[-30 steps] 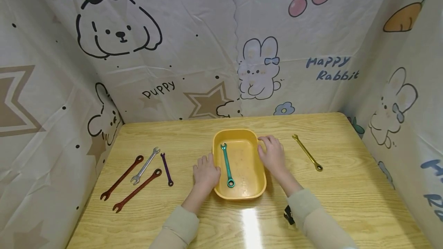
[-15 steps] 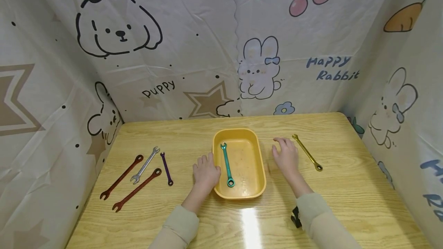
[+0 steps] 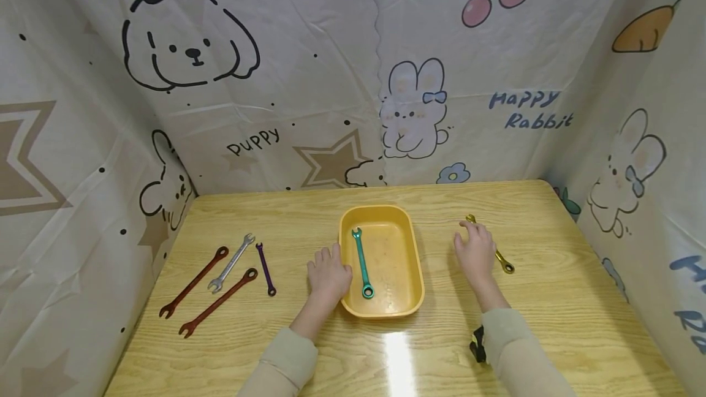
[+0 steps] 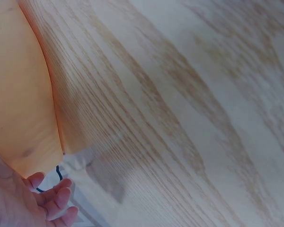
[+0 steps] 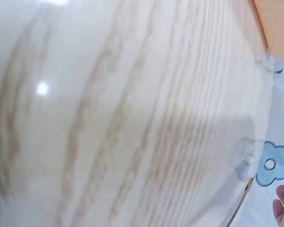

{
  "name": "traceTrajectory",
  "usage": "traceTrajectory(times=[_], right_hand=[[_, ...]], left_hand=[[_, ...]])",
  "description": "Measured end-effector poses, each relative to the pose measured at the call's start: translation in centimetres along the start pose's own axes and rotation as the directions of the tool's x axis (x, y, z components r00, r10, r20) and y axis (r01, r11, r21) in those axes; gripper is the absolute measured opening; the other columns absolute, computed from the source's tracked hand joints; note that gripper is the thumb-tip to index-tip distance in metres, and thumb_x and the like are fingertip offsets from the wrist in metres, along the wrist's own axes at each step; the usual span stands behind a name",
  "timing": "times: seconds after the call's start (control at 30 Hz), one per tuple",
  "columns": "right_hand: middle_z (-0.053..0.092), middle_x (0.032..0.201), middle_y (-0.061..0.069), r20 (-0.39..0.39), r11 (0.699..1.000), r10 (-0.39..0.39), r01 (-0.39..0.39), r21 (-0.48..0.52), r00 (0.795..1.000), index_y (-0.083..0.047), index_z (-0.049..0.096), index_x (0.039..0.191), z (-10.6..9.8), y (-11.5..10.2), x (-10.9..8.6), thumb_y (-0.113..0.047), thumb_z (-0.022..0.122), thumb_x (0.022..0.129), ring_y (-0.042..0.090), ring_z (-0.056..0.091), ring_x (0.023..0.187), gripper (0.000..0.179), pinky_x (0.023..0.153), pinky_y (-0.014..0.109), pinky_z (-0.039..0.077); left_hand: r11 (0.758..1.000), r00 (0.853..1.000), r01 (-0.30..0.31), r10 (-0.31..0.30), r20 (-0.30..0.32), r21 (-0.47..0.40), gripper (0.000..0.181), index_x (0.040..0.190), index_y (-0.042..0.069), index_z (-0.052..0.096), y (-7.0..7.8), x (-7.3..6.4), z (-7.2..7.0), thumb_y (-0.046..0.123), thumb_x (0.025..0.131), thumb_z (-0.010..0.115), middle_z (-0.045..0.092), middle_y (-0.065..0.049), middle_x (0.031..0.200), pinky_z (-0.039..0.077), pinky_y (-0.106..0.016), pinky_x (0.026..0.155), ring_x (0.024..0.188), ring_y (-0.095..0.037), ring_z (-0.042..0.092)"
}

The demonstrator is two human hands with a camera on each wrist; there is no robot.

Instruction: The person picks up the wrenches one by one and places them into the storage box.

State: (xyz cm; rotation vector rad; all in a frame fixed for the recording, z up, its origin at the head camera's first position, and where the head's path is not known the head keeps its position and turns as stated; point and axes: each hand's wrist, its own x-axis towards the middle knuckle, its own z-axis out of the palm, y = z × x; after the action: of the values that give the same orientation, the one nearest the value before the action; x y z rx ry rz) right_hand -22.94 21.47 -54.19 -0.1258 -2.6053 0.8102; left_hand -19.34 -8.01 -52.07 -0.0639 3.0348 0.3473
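Note:
A yellow plastic tray (image 3: 417,274) sits mid-table with a green combination wrench (image 3: 362,264) lying inside. At its left side rests my left hand (image 3: 329,274), fingertips and thumb at the rim, fingers loosely bent in the left wrist view (image 4: 52,201). My right hand (image 3: 475,253) is to the right of the tray, over a gold combination wrench (image 3: 503,260) whose middle it hides in the head view. In the right wrist view that gold wrench (image 5: 238,202) lies beside the fingers (image 5: 283,195), which are apart and loosely bent.
Left of the tray lie two red wrenches (image 3: 194,282) (image 3: 218,303), a silver wrench (image 3: 231,264) and a small purple wrench (image 3: 266,269). A cartoon-printed cloth (image 3: 325,109) hangs around the back and sides of the wooden table (image 3: 353,360).
My right hand has let go of the tray's right rim and moved right until it overlaps the gold wrench. The left hand and the tray have stayed put.

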Motion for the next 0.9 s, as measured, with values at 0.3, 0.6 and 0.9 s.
traceTrajectory(times=[0.3,0.6,0.9], right_hand=[[0.049,0.107,0.026,0.016,0.989,0.137,-0.138,0.045,0.990,0.001,0.054,0.116,-0.4,1.8,0.2,-0.010,0.058,0.087,0.042,0.045,0.098,0.032,0.084,0.056,0.033],[0.048,0.112,0.026,-0.011,0.978,0.203,-0.202,0.059,0.979,0.000,0.056,0.115,-0.5,3.0,0.5,-0.009,0.058,0.086,0.043,0.043,0.103,0.030,0.087,0.056,0.031],[0.047,0.114,0.027,-0.010,0.966,0.248,-0.247,0.073,0.969,0.000,0.055,0.116,-0.5,4.2,0.6,-0.010,0.059,0.087,0.044,0.041,0.105,0.031,0.090,0.055,0.029]], left_hand=[[1.000,1.000,0.004,-0.004,0.008,-0.007,0.039,0.121,0.008,0.040,0.0,0.1,0.1,0.027,0.088,0.047,0.046,-0.014,0.104,0.036,-0.044,0.080,0.096,-0.029,0.040],[1.000,1.000,-0.001,0.001,0.004,-0.018,0.040,0.123,0.008,0.040,0.0,0.0,-0.1,0.026,0.087,0.047,0.047,-0.015,0.106,0.036,-0.046,0.081,0.096,-0.030,0.041],[1.000,1.000,-0.007,0.007,-0.009,-0.013,0.039,0.121,0.007,0.041,0.0,0.0,-0.1,0.026,0.087,0.047,0.047,-0.015,0.103,0.036,-0.045,0.079,0.096,-0.030,0.041]])
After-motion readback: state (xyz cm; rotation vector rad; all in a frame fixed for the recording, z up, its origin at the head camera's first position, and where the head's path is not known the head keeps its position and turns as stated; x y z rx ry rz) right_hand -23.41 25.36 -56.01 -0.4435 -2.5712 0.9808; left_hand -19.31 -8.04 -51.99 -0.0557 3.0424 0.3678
